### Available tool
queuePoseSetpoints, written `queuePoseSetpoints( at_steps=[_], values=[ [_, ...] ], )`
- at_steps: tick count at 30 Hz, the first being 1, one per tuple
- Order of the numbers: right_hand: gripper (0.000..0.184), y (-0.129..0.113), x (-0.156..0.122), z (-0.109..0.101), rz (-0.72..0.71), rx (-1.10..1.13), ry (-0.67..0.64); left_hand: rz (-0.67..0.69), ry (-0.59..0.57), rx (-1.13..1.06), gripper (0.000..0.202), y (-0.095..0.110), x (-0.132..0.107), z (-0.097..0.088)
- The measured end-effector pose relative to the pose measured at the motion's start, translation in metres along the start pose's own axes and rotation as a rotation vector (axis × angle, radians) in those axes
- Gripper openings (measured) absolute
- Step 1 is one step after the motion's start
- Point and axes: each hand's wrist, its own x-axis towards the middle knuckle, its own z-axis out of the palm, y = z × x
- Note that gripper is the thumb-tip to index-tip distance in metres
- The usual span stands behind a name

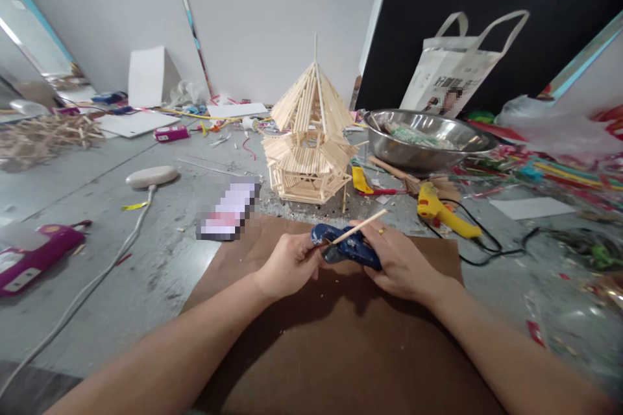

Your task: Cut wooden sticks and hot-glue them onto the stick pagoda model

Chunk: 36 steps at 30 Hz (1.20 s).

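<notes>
My right hand [402,259], with a ring on one finger, is closed around a dark blue hand tool [348,245] that looks like a cutter. A thin pale wooden stick [363,225] crosses over the tool, slanting up to the right. At the stick's lower end, the fingers of my left hand [289,264] pinch it, close against the tool's head. Whether the blades touch the stick is hidden. Beyond my hands stands a small pavilion model [311,168] built of wooden sticks, with a pointed roof and a thin spire.
Brown sheet [311,350] lies under my hands. A phone [228,207] and white corded device [152,176] are to the left. To the right are a yellow glue gun [445,211], steel bowl [389,146] and tote bag [448,71]. Loose sticks [43,136] lie far left.
</notes>
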Motion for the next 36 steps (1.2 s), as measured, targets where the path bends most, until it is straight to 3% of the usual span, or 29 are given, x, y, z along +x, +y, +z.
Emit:
queuePoseSetpoints(
  at_steps=[7,29,36],
  values=[
    [0.055,0.0000,0.0004,-0.0012,0.003,-0.006,-0.011,0.006,-0.047,-0.014,0.020,0.0042,0.0012,-0.0023],
    [0.055,0.0012,-0.0007,0.0002,0.004,0.012,-0.023,-0.038,-0.036,-0.044,0.017,0.0024,0.0006,0.0000],
    [0.051,0.0000,0.0008,-0.0005,0.007,0.040,-0.022,-0.111,-0.074,-0.087,0.021,0.0037,0.0008,0.0003]
  ],
)
